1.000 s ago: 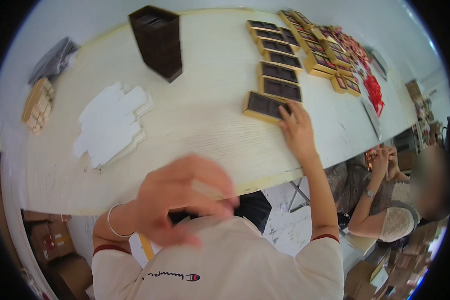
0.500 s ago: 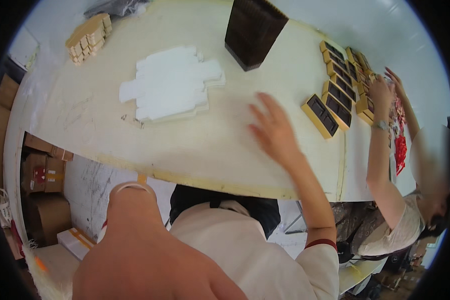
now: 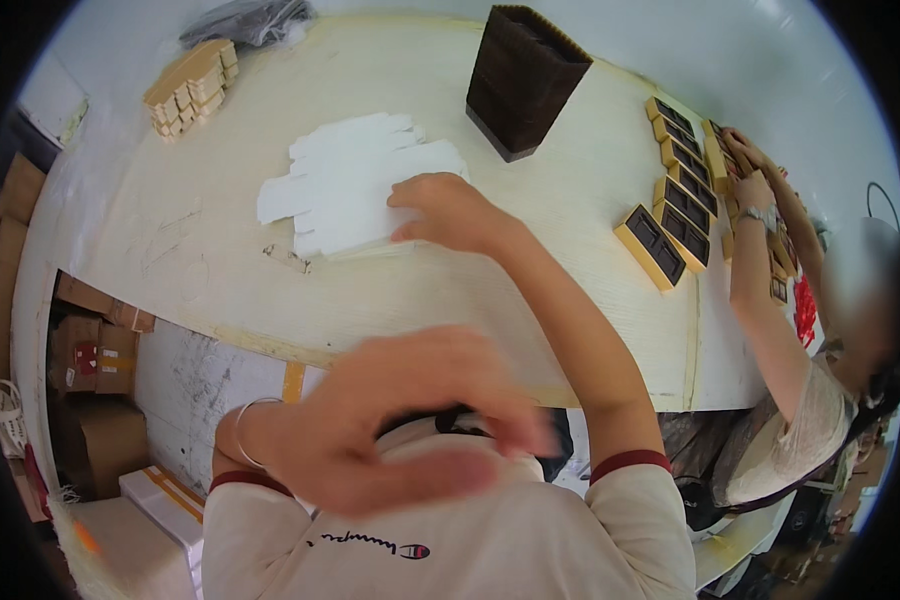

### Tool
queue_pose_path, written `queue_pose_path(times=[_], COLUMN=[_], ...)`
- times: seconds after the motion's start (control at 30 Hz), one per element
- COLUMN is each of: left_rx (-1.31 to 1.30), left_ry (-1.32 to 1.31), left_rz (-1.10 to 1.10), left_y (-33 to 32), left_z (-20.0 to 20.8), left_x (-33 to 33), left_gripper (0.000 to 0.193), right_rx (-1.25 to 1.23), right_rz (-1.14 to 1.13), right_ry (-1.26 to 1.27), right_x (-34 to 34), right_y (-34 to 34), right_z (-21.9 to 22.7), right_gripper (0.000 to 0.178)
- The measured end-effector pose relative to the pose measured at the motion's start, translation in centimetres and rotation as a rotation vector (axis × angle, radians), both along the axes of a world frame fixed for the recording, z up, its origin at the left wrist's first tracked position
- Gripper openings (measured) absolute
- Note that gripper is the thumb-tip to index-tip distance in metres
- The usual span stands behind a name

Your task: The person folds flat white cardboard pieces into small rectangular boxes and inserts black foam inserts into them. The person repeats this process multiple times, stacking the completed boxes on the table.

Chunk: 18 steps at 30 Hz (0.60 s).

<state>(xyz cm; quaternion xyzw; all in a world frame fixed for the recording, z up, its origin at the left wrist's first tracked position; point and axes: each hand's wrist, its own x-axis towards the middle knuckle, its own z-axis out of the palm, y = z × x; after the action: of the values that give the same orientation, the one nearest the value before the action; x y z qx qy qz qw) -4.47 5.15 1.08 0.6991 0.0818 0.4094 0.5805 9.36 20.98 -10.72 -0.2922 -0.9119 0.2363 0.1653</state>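
White cards [image 3: 345, 180] lie at the right hand [image 3: 455, 212], likely for easy reach; whether it pinches, I can't tell; left hand [image 3: 345, 400] spread, empty

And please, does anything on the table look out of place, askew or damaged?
The nearest gold rectangular box with dark-brown insert sits left of the row of similar boxes, out of line. Dark scuff marks show on the pale tabletop near the flat white card stack. I see no spill.

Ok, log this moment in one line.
left hand: open, blurred | right hand: at stacked flat white cut-outs, contact unclear | beyond: tall dark-brown stack
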Motion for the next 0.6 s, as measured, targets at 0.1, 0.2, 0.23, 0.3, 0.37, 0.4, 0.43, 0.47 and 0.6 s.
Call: queue_pose_path(times=[0.1,0.2,0.23,0.3,0.37,0.4,0.43,0.47,0.6], left_rx=[0.102,0.093,0.081,0.086,0.088,0.095,0.095,0.096,0.090], left_ry=[-0.066,-0.168,-0.198,-0.247,-0.287,-0.298,-0.305,-0.315,-0.297], left_rz=[-0.152,-0.282,-0.314,-0.351,-0.372,-0.388,-0.401,-0.426,-0.430], left_y=[-0.7,-2.3,-2.7,-3.6,-4.3,-4.6,-4.7,-4.6,-4.8], left_z=[1.5,1.3,1.0,1.3,1.7,1.9,2.0,2.1,1.7], left_x=[1.9,2.2,2.4,2.8,3.3,3.6,3.8,4.0,3.6], left_gripper=[0.021,0.021,0.022,0.022,0.023,0.024,0.024,0.025,0.028], right_rx=[-0.019,0.301,0.426,0.613,0.710,0.805,0.891,0.921,0.885], right_rz=[-0.019,-0.046,-0.016,0.029,0.061,0.025,-0.013,-0.070,-0.238], right_ry=[-0.037,-0.092,-0.095,-0.022,0.126,0.130,0.139,0.142,0.041], right_x=[0.0,-0.2,0.3,0.8,2.9,4.4,5.9,7.6,13.2], right_y=[-0.6,-1.7,-2.2,-3.3,-4.7,-5.3,-6.4,-7.4,-12.0], right_z=[1.2,0.5,-0.2,0.1,1.0,1.5,1.5,1.5,1.5], right_gripper=[0.021,0.010,0.007,0.004,0.007,0.011,0.016,0.019,0.025])
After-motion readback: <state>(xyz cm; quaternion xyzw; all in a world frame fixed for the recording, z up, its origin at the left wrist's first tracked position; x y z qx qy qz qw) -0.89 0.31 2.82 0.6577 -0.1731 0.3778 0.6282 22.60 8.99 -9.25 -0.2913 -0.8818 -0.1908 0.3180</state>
